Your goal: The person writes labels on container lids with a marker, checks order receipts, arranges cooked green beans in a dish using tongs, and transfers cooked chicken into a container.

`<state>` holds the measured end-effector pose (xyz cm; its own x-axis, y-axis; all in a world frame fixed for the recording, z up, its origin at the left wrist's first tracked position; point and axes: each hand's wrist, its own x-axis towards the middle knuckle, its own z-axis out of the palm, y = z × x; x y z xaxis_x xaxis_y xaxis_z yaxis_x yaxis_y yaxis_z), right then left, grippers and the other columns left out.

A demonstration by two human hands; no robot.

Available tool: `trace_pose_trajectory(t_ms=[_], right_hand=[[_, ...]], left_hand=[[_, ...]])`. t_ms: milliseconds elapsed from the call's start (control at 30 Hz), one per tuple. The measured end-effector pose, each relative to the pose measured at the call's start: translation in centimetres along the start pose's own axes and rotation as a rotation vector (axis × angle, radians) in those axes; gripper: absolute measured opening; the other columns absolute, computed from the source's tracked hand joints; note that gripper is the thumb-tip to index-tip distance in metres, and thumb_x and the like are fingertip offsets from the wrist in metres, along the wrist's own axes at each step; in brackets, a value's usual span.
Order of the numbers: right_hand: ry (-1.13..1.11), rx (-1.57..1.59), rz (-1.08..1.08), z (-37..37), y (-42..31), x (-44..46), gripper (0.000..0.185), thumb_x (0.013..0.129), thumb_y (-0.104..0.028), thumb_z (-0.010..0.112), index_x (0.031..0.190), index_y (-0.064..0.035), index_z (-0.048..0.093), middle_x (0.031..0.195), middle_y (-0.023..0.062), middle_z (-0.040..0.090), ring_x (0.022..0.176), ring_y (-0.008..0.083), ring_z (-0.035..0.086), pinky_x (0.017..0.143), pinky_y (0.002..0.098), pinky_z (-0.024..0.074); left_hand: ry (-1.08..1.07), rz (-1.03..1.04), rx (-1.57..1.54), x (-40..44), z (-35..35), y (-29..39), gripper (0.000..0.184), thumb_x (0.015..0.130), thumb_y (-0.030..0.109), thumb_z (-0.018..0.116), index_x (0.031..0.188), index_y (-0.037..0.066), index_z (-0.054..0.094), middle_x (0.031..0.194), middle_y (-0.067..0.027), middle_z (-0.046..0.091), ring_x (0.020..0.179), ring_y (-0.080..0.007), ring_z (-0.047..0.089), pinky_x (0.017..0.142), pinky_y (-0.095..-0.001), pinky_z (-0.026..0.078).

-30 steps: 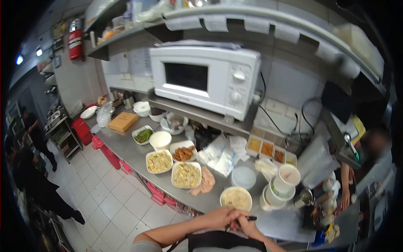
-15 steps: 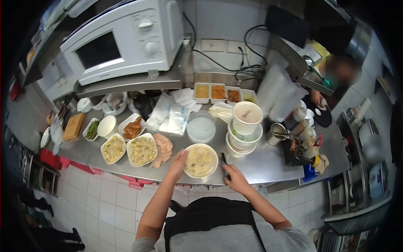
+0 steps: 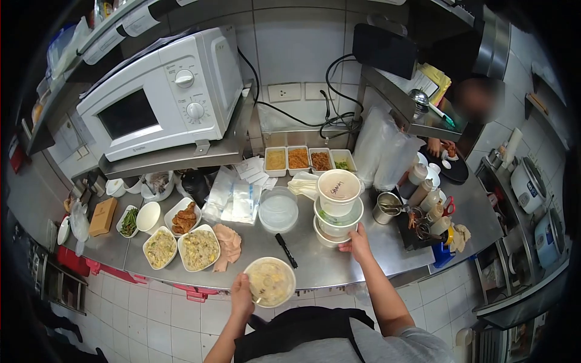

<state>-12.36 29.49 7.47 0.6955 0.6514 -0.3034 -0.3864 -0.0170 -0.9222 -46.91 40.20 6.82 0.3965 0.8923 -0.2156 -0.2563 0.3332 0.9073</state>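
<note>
Left hand (image 3: 241,299) clamped on the bowl (image 3: 270,283) at nine o'clock, and the right hand (image 3: 359,245) meets the stack (image 3: 339,189) at five; can't tell if it grips. Pen (image 3: 285,250) at the bowl's one o'clock.

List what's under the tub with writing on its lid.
Under the tub: a middle container showing something green, then a bottom container. The tub covers the middle one's centre; the bottom one's contents are hidden.

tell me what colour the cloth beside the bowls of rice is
The cloth is a pale peachy pink, seen best in the head view.
</note>
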Motion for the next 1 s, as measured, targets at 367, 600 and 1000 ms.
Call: trace_pose_trajectory(t_ms=[367, 600, 1000], right_hand=[[0.179, -0.047, -0.074, -7.8, -0.9, -3.1, 0.043, 0.081, -0.005, 0.036, 0.123, -0.0016, 0.034, 0.081, 0.0183, 0.06, 0.049, 0.0227, 0.061, 0.04, 0.0316, 0.0537], [0.21, 0.037, -0.109, -9.8, -1.0, -2.6, 0.044, 0.088, -0.005, 0.034, 0.131, -0.0087, 0.029, 0.091, 0.0171, 0.06, 0.054, 0.0232, 0.062, 0.045, 0.0343, 0.056], [-0.331, -0.839, -0.261, -7.4, -25.1, -12.2, 0.041, 0.092, -0.039, 0.049, 0.093, -0.0016, 0.064, 0.081, 0.0041, 0.065, 0.068, 0.0107, 0.062, 0.059, 0.0258, 0.05]], left_hand=[[-0.287, -0.159, 0.086, 2.2, 13.6, -6.2, 0.028, 0.097, 0.017, 0.041, 0.112, -0.002, 0.055, 0.096, -0.0065, 0.062, 0.084, -0.0107, 0.056, 0.076, -0.0239, 0.045], [-0.183, 0.051, 0.095, 11.0, 19.2, -7.3, 0.029, 0.097, 0.016, 0.04, 0.114, -0.002, 0.054, 0.103, -0.0094, 0.061, 0.09, -0.014, 0.056, 0.082, -0.0265, 0.045], [-0.458, -0.266, 0.42, 12.9, 16.3, 7.3, 0.058, 0.096, 0.046, 0.024, 0.137, 0.006, 0.032, 0.135, -0.0135, 0.044, 0.132, -0.0243, 0.03, 0.109, -0.0409, 0.013]])
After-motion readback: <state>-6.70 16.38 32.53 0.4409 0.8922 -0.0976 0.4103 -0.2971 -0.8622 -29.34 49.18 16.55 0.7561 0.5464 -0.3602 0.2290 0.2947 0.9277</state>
